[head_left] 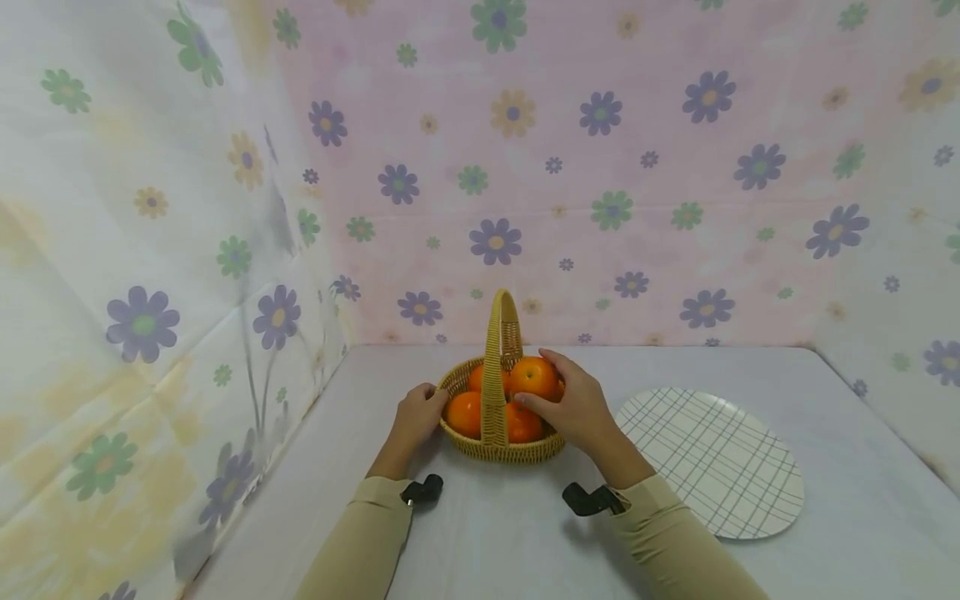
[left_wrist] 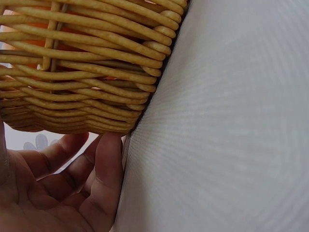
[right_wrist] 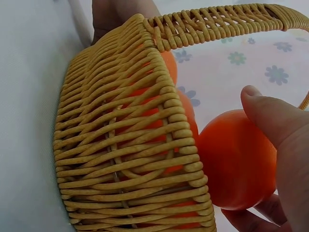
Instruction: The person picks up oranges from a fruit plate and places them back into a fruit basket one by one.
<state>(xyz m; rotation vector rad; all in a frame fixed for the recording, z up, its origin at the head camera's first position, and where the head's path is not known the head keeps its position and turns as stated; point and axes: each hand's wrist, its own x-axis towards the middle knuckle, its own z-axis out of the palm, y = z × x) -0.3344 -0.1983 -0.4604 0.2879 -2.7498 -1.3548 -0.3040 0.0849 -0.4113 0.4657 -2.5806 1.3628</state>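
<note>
A yellow wicker basket [head_left: 504,452] with a tall arched handle [head_left: 494,367] stands upright on the table. Several oranges sit inside, among them one at front left [head_left: 463,414] and one at front right [head_left: 522,423]. My left hand [head_left: 417,414] holds the basket's left side; in the left wrist view its curled fingers [left_wrist: 108,162] touch the wicker wall. My right hand [head_left: 583,406] grips the top right orange [head_left: 532,377] between thumb and fingers. The right wrist view shows that orange [right_wrist: 236,159] at rim height, the thumb [right_wrist: 270,113] over it and fingers beneath.
To the right of the basket lies a flat white oval placemat or board [head_left: 712,462] with a dark grid pattern, close to my right forearm. Flower-printed cloth [head_left: 555,192] walls the white table [head_left: 480,533] at the back and both sides.
</note>
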